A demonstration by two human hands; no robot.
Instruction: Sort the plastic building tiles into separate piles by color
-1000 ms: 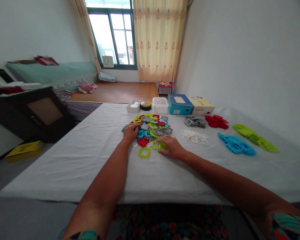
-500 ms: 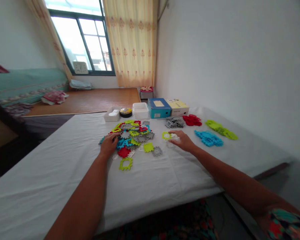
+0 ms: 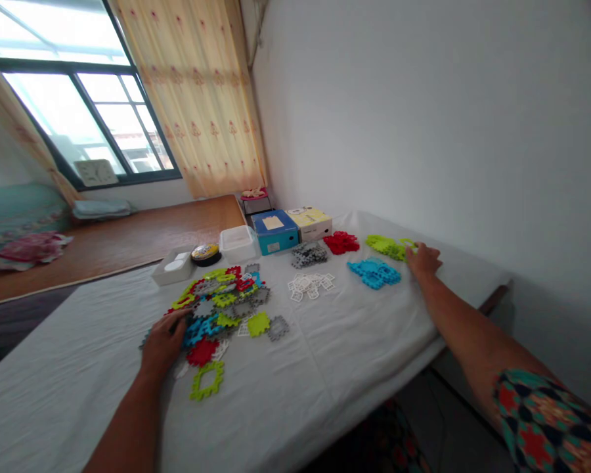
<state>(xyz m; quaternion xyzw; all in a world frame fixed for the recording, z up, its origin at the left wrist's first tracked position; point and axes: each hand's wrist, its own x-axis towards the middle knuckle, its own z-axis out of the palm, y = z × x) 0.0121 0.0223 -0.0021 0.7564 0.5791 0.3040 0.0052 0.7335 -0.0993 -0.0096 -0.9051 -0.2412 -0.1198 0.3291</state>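
Note:
My right hand [image 3: 424,258] reaches to the far right and pinches a lime green square frame piece [image 3: 407,242] at the right end of the lime green pile [image 3: 385,246]. My left hand [image 3: 163,340] rests at the left edge of a mixed heap of notched plastic tiles [image 3: 226,301], its fingers apart over the nearest ones. That heap mixes red, blue, grey, lime and white tiles. Just in front of it lies a lime green square frame [image 3: 194,395]. Sorted piles of blue [image 3: 374,272], red [image 3: 341,243], grey [image 3: 308,255] and white pieces [image 3: 309,285] lie between my hands.
Along the back of the white-covered table [image 3: 256,420] stand a white tray [image 3: 163,276] with white items, a round black-and-yellow tin [image 3: 205,255], a clear plastic tub [image 3: 239,244], a blue box [image 3: 274,232] and a yellow box [image 3: 309,223]. A wall rises at the right.
My right hand has carried the lime green frame from the white pieces rightward to the lime green pile. The view has turned right. My left hand has stayed by the mixed heap.

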